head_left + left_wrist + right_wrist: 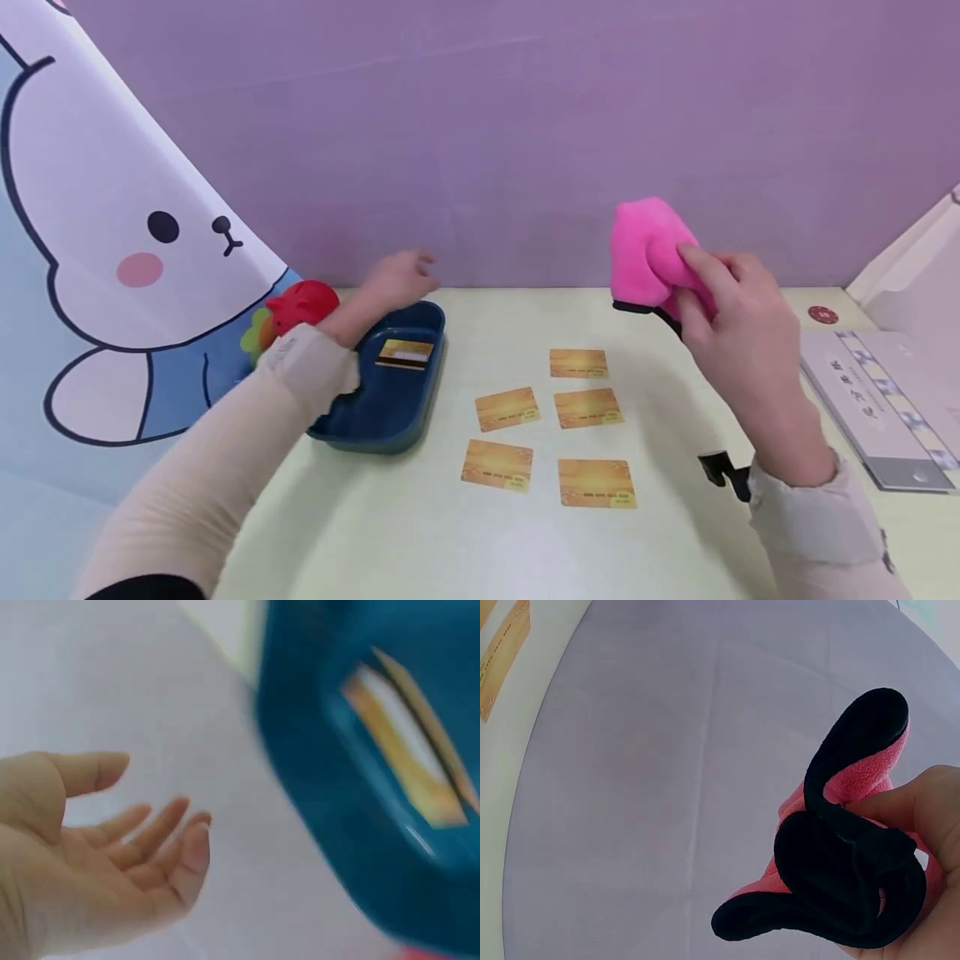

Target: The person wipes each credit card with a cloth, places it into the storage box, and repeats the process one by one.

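My right hand (750,342) pinches a pink fuzzy cloth piece (645,258) with black edging, held up above the table's right side. In the right wrist view its black-edged opening (825,877) gapes in folds, and the thumb presses on the pink cloth. Over the far end of a dark blue tray (427,408) hovers my left hand (401,279), holding nothing; in the left wrist view its fingers (176,874) bend loosely. A gold card (405,353) with a dark stripe lies inside the tray. My left forearm hides the tray's left part.
Several gold cards (588,408) lie spread on the table right of the tray. A red pig figure (307,302) is at the tray's left. A grey-white box (873,408) and a red chip (823,315) lie at the right. A purple backdrop (510,167) rises behind.
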Demonstrator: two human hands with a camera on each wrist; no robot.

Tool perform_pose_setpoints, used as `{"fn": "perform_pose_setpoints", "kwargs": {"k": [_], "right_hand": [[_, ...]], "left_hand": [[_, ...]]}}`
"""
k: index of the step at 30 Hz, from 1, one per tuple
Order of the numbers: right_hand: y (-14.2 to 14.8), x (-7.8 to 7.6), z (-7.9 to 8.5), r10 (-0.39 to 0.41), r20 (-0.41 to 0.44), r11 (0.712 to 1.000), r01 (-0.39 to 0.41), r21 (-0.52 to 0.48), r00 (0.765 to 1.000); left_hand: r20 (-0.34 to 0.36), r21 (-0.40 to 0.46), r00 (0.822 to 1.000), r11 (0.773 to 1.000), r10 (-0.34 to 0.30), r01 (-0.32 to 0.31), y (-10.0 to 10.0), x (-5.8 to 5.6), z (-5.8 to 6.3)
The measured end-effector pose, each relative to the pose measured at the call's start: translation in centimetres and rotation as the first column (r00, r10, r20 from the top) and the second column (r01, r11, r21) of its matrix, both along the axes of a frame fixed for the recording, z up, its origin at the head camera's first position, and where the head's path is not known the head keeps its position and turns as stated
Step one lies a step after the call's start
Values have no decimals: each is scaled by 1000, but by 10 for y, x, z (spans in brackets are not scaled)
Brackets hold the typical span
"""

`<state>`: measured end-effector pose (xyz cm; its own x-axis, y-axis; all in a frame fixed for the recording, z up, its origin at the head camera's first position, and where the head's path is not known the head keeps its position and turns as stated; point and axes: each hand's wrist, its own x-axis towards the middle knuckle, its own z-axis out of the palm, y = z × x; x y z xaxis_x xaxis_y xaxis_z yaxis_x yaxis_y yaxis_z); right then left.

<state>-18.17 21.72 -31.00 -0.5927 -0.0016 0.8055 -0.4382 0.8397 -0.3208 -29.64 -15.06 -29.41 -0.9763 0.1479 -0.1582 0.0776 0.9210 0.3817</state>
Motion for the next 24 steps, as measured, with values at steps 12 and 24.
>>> {"fn": "perform_pose_setpoints", "kwargs": {"k": [12, 24], "right_hand": [[-3, 3, 1, 4, -1, 999, -4, -37, 1000], [-1, 4, 1, 0, -4, 999, 0, -44, 1000]], "left_hand": [[341, -207, 881, 888, -327, 410, 153, -2, -64], [296, -312, 847, 793, -442, 523, 169, -13, -87]]}}
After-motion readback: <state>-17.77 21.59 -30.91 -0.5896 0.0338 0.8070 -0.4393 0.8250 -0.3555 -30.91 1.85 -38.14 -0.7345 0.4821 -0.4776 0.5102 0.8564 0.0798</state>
